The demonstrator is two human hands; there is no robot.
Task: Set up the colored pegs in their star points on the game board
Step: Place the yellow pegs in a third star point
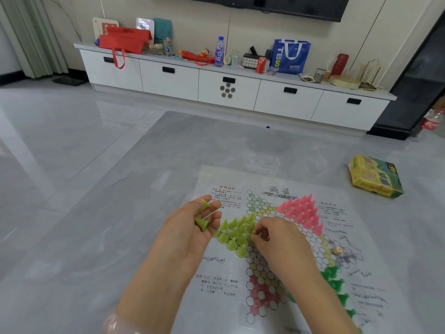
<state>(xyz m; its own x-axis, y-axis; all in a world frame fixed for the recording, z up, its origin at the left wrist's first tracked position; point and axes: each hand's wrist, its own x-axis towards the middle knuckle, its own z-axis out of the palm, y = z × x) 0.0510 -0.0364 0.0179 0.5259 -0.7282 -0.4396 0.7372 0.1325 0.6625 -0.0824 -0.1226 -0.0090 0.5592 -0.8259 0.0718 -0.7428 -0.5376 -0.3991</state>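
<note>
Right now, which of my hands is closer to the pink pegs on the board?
Right. Your right hand sits on the board just below the pink pegs, placing a light green peg. Your left hand is off the board's left side, holding spare light green pegs.

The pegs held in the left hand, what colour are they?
Yellow-green pegs, seen in the head view.

The right hand point(277, 239) covers part of the game board point(361, 237), hiding the yellow-green peg point(251, 237) at its fingertips and several dark green pegs point(336, 284) behind the forearm. The board's near edge runs out of the picture. Its printed text point(226, 201) is too blurred to read. A television point(277, 6) is cut off at the top.
</note>
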